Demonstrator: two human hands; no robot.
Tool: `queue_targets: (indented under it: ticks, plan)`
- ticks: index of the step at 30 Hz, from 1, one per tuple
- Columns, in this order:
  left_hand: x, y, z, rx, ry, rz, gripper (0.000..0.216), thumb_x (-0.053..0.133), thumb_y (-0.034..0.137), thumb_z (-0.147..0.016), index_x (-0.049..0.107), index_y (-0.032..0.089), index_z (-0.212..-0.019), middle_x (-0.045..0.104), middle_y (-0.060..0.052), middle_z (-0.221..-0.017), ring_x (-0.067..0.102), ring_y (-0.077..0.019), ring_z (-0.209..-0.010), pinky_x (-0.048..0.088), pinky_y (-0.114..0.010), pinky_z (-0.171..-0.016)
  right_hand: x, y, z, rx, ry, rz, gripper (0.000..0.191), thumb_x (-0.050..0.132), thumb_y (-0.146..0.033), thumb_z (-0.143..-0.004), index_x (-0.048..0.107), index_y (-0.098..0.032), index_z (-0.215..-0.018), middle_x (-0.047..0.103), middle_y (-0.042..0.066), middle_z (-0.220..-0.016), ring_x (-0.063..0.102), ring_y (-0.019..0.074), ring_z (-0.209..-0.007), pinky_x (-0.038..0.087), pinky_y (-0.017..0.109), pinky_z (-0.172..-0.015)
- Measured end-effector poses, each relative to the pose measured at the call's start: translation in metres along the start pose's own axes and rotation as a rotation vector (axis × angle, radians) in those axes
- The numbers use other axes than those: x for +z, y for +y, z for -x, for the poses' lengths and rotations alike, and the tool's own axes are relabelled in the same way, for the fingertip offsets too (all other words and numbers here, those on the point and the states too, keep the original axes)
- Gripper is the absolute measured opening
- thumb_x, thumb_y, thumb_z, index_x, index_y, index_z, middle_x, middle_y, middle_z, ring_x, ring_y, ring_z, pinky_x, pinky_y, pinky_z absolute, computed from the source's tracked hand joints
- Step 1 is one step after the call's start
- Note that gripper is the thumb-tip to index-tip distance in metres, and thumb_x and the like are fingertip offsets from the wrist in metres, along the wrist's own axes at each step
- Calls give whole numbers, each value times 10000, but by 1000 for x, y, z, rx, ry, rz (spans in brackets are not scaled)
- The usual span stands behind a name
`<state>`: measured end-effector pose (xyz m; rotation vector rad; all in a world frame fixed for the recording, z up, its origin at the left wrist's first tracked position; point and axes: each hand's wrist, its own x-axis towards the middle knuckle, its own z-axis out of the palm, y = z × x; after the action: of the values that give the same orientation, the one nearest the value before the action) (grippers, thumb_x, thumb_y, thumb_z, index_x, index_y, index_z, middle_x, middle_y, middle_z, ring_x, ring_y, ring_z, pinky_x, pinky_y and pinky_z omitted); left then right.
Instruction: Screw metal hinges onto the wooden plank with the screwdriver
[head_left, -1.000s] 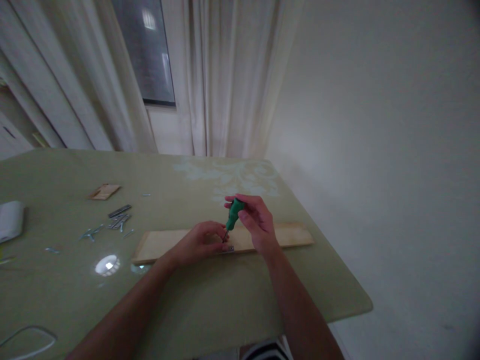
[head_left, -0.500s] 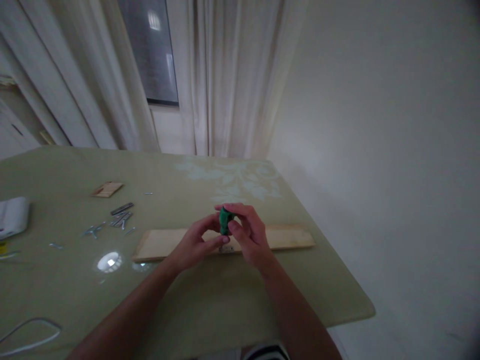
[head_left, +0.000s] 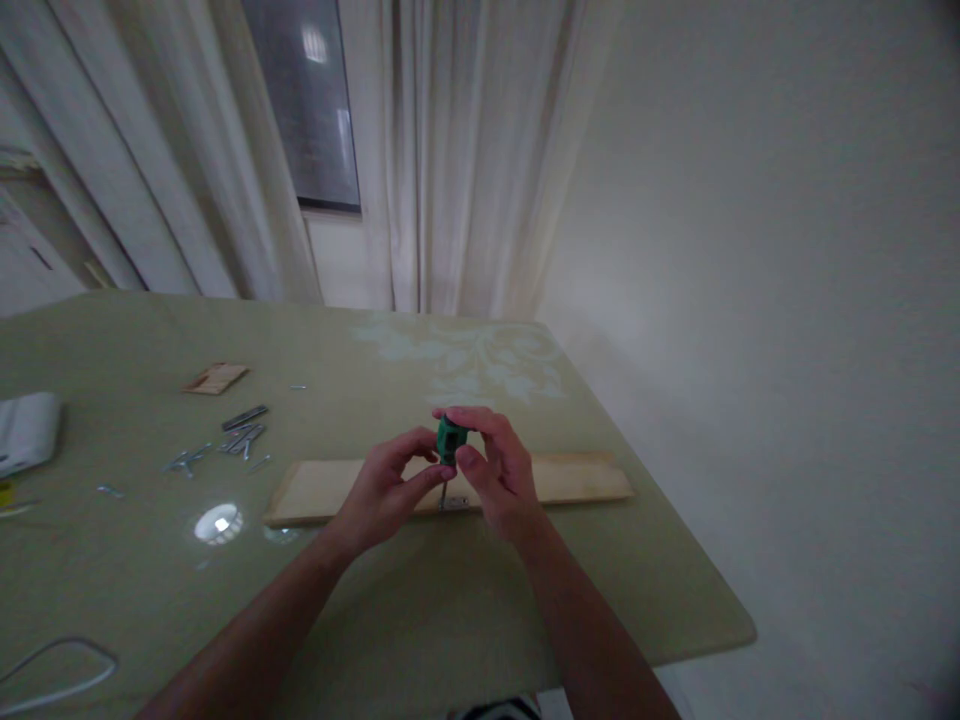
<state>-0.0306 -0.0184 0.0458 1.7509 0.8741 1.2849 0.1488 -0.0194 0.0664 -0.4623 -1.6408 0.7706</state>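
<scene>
A screwdriver with a green handle stands upright between my hands, its thin shaft pointing down. My right hand is closed around the upper part of the handle, with the thumb on its near side. With thumb and fingers my left hand pinches the lower end of the handle. The shaft reaches down to a small metal plate at the near edge of a long pale wooden board. Whether the tip sits in a screw is too small to tell. The board lies flat on the table under both hands.
Left of the board lie several metal pieces and loose screws. A small wooden piece rests farther back. At the left edge are a white device and a cable. A wall borders the table's right side.
The green handle has turned a little in my fingers. My left thumb has risen slightly, and the shaft below it now shows. The board and loose parts lie as before.
</scene>
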Motion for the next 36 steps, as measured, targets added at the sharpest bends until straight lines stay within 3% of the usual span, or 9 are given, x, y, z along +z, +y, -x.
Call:
queue_targets:
  ticks: [5, 10, 13, 20, 24, 27, 29, 34, 36]
  plan:
    - [-11, -6, -4, -30, -99, 34, 299, 760, 463, -905, 778, 169, -961, 767, -65, -932, 676, -201, -870, 548, -332, -855, 3, 3, 1, 46, -11, -12, 430, 711, -272, -970, 624, -363, -1380, 713, 64, -1261, 686, 241, -1166, 536, 482, -1063]
    - [-1, -14, -1, -35, -6, 99, 329, 852, 457, -810, 764, 177, -959, 764, -64, -913, 688, -206, -873, 552, -329, -855, 7, 11, 3, 9, 74, 25, 448, 777, -240, -913, 656, -358, -1328, 713, 62, -1174, 707, 237, -1073, 571, 459, -981]
    - [3, -11, -1, -36, 6, 55, 316, 819, 470, -842, 771, 178, -953, 758, -62, -908, 671, -208, -865, 537, -327, -835, 6, 11, 3, -6, 84, 13, 461, 791, -224, -900, 656, -363, -1319, 710, 49, -1129, 707, 233, -1059, 575, 451, -965]
    - [-8, -6, -8, 23, -151, -86, 311, 723, 510, -919, 792, 208, -886, 700, -37, -798, 575, -190, -800, 471, -308, -737, 3, 4, 1, 21, 73, -70, 314, 674, -279, -989, 657, -331, -1298, 701, 81, -1258, 684, 246, -1169, 564, 500, -1031]
    - [-1, -11, -2, -29, -53, -67, 360, 729, 544, -904, 776, 204, -1012, 694, -41, -837, 584, -184, -794, 484, -304, -744, 5, 5, 0, -30, 149, 16, 333, 768, -228, -918, 697, -320, -1230, 727, 64, -1133, 710, 245, -1094, 591, 461, -961]
    - [5, -8, 0, -16, -12, -111, 358, 742, 546, -892, 784, 203, -988, 695, -36, -823, 548, -168, -747, 450, -276, -679, 3, 5, 0, -59, 165, 66, 356, 794, -210, -893, 702, -324, -1218, 735, 60, -1111, 717, 247, -1068, 597, 444, -925]
    - [4, -4, -2, 11, -45, -119, 361, 691, 547, -933, 787, 200, -915, 698, -35, -811, 524, -162, -735, 435, -273, -669, 1, 2, 0, -54, 151, 65, 361, 773, -225, -912, 685, -326, -1247, 730, 64, -1145, 709, 245, -1085, 591, 443, -942]
    - [-8, -5, -9, -9, -284, 33, 392, 665, 541, -955, 762, 185, -823, 676, -23, -778, 580, -182, -790, 480, -304, -751, -1, -6, -2, 46, -48, -41, 377, 694, -304, -979, 645, -325, -1352, 740, 74, -1223, 699, 245, -1133, 550, 471, -1029]
    - [-8, -10, -8, -26, -268, 30, 373, 679, 548, -944, 767, 194, -870, 696, -28, -827, 606, -194, -831, 496, -323, -798, 3, -5, -2, 79, -8, -52, 372, 725, -307, -960, 659, -323, -1325, 751, 68, -1168, 710, 236, -1085, 566, 444, -987]
